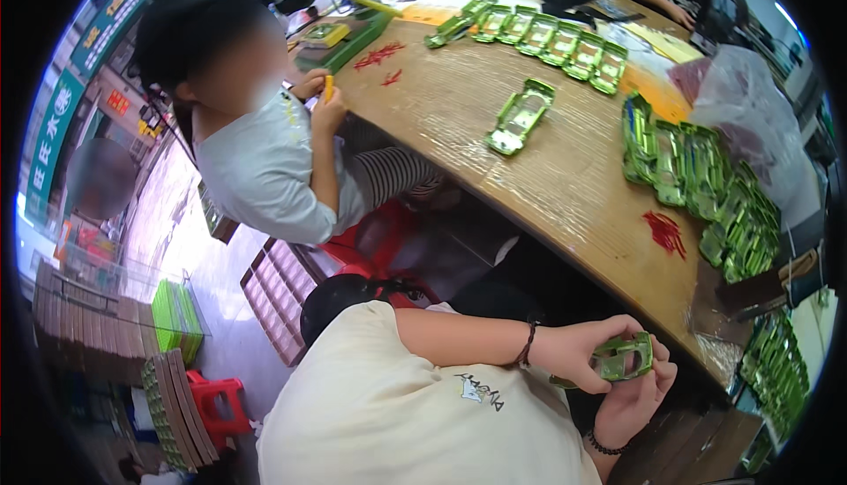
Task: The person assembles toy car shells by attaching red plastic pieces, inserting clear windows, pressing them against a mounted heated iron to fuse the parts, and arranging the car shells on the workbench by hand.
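Note:
Between my two hands, just off the near edge of the table, is a green toy car shell [637, 358] with an open window frame. My left hand [569, 348] grips it from the left, thumb below and fingers over the top. Fingers of my right hand [630, 407] hold its lower right side, partly hidden behind the shell. On the table [459, 119], nearest to my hands, lies a small pile of thin red pieces [664, 234]. A single green car shell [520, 116] rests alone farther back on the wood.
Several green shells [538, 35] stand in a curved row at the far side; more shells [670, 163] crowd the right edge. A plastic bag [750, 115] sits behind them. At left a seated person [265, 167] holds a yellow item [329, 88]. Trays [278, 295] and a red stool [219, 404] are on the floor.

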### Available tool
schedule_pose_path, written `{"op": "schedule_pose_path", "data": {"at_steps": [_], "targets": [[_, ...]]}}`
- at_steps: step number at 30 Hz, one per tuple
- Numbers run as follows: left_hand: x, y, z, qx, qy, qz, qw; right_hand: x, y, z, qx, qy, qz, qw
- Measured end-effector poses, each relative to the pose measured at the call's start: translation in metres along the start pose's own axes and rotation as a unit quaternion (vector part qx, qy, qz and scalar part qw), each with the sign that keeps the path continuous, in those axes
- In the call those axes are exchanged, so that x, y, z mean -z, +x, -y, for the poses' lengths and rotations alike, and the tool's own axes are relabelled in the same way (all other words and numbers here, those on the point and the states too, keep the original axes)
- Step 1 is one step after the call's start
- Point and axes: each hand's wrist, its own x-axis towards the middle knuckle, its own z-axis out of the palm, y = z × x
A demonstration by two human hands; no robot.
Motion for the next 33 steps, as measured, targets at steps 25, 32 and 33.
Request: {"op": "schedule_pose_path", "data": {"at_steps": [25,32,33], "targets": [[0.027,-0.042,-0.008,0.184,-0.231,-0.054,0.954,-0.030,-0.016,-0.040,0.014,-0.321,0.148,0.936],[0.036,-0.045,-0.009,0.197,-0.460,-0.034,0.865,-0.039,-0.018,-0.037,-0.096,-0.190,0.059,0.975],[0.038,-0.046,-0.004,0.177,-0.487,-0.006,0.855,-0.035,-0.017,-0.039,-0.108,-0.129,0.055,0.984]]}}
